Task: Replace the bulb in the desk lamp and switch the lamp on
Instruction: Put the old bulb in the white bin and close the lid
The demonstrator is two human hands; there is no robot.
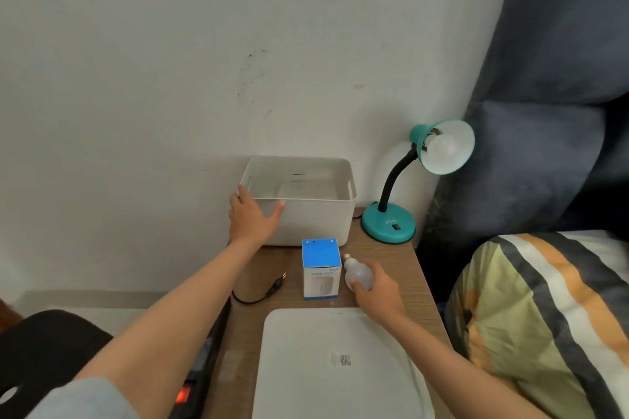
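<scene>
Very little print here can be made out. The small blue-and-white box on the desk carries a line of blue lettering across its white front face, turned upside down from where I stand; it looks like "HUMIDIFIER", with a short mark like "H03" above it, though neither is sharp enough to be sure. The teal lamp base bears a few pale letters beside its black switch, too small to read. The white lid lying nearest has a sticker with a barcode and a square code, its characters illegible.
</scene>
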